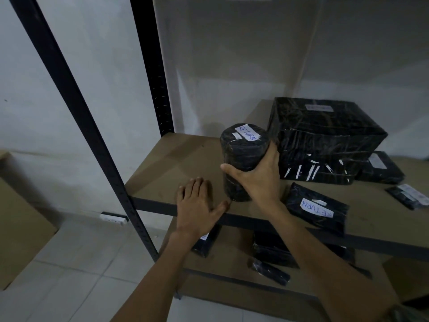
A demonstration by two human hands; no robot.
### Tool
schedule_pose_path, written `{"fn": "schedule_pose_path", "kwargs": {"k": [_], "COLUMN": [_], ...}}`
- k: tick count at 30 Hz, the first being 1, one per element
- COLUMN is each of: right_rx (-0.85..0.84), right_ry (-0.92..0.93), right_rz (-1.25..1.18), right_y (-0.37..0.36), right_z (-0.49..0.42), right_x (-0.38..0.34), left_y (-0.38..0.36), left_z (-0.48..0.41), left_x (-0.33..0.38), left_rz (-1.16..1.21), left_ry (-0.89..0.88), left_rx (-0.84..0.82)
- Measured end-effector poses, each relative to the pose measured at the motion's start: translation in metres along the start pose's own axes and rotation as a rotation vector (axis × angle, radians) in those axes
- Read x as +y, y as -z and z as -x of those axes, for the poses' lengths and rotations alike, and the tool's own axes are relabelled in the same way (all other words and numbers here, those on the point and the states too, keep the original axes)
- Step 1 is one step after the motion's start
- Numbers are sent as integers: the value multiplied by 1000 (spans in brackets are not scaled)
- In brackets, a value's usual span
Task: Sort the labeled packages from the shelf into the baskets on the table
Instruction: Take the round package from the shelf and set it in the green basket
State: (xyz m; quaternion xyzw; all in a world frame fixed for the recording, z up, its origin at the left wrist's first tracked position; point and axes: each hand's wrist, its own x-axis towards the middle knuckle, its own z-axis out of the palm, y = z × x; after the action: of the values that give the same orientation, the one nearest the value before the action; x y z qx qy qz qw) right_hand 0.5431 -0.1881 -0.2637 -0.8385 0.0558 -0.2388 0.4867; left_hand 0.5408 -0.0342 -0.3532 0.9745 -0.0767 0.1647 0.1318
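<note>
The person stands at the shelf (176,163) with the right hand (257,180) wrapped round a cylindrical package (243,154). The thumb crosses its near side and the fingers (274,149) curl round the far side, in the gap next to the large wrapped box (325,135). Gripping the middle of the roll makes sense, since a tall round thing would tip if taken by the top. Its base sits at or just above the board near the front edge; I cannot tell whether it is lifted yet.

The left hand (197,205) lies flat on the front lip of the shelf just beside the roll, with its fingers (195,187) straight and spread, holding nothing. It looks like a brace while the other arm reaches in.

The package is a stubby cylinder bound in glossy black film that wrinkles round it. A white label on top reads RETURN in blue handwriting, which I take to decide its basket. The film looks slick, so a firm grip suits it.

A flat package (318,210), also marked RETURN, lies at the front edge to the right. More black parcels (380,168) sit further right, and others (271,252) are on the shelf below. Neither the baskets nor the desk is in sight from here.
</note>
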Motion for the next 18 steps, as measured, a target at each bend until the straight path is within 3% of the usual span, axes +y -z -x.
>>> {"fn": "schedule_pose_path", "kwargs": {"k": [9, 18], "right_rx": [-284, -341], "right_ry": [32, 93], "right_rz": [-234, -200], "right_y": [15, 30], "right_z": [-14, -5], "right_x": [15, 14], "left_y": [-2, -3], "left_z": [0, 0], "left_x": [-2, -3], "left_rz": [-11, -3], "left_ry": [-32, -53], "left_rx": [4, 6]}}
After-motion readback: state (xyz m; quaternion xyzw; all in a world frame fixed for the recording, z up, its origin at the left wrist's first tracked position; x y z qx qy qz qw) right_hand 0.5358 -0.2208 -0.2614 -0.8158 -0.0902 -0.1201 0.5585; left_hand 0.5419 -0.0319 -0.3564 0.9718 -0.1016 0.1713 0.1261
